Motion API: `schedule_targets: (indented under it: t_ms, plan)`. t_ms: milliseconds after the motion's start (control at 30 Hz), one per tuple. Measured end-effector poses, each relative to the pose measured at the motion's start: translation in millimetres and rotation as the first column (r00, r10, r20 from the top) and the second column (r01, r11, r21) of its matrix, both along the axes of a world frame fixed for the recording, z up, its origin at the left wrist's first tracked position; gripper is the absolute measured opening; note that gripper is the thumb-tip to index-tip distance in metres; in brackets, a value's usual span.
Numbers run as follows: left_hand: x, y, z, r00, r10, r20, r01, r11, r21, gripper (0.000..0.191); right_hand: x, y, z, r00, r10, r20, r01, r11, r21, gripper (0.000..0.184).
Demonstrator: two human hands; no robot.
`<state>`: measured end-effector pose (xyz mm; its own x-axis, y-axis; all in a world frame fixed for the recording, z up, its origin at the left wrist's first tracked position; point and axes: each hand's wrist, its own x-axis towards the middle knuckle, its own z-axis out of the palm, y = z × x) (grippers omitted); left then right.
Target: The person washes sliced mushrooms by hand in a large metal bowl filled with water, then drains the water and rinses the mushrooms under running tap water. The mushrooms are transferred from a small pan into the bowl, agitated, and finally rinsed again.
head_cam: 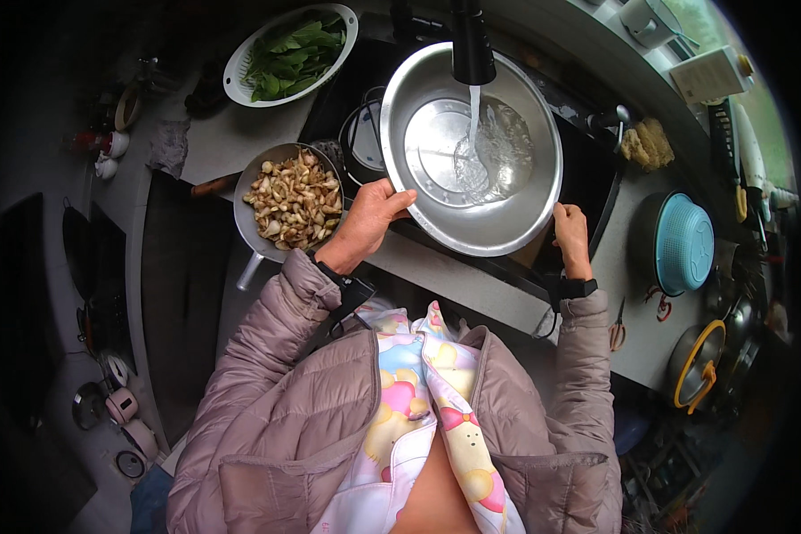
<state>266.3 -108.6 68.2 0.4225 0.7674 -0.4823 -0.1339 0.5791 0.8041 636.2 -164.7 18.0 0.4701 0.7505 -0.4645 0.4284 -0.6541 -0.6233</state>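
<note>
A stainless steel basin (434, 223) is held tilted under a black faucet (474, 60) over the dark sink. Water (507, 147) streams into it and pools towards its right side. My left hand (367, 220) grips the rim at the lower left, thumb over the edge. At the lower right, my right hand (571, 233) holds the same rim with its fingers curled. Close to my left wrist stands a metal pan (242, 220) full of small bulbs (294, 200), perhaps garlic or shallots.
A white colander (235, 90) of leafy greens (294, 60) stands behind the pan. On the right counter are a blue plastic strainer basket (686, 243), scissors (617, 332) and a yellow-rimmed lid (697, 364). A yellowish scrubber (647, 143) lies beside the sink.
</note>
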Motion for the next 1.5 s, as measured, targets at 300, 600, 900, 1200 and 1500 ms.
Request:
schedule_targets:
  t_ms: [300, 600, 900, 1200, 1500]
  plan:
    - [19, -13, -18, 0.98, 0.1, 0.175, -0.093, 0.995, -0.047, 0.023, -183, 56, 163, 0.571, 0.53, -0.627, -0.289, 0.845, 0.451, 0.02]
    - [14, -6, -64, 0.845, 0.439, 0.305, -0.335, 0.879, -0.338, 0.019, -291, 90, 153, 0.477, 0.807, -0.349, -0.601, 0.589, 0.54, 0.048]
    - [17, -3, -41, 0.998, 0.035, -0.048, -0.028, 0.99, 0.14, 0.026, -49, 66, 23, 0.691, 0.72, 0.062, -0.695, 0.686, -0.217, 0.042]
    - [14, -5, -42, 0.997, -0.01, -0.079, 0.015, 0.997, 0.07, 0.019, -63, 9, -26, 0.254, 0.748, -0.614, -0.958, 0.108, -0.264, 0.073]
    - [16, -14, -43, 0.994, 0.019, -0.112, -0.011, 0.998, 0.069, 0.014, -24, 12, -84, 0.245, 0.788, 0.565, -0.667, 0.56, -0.492, 0.079]
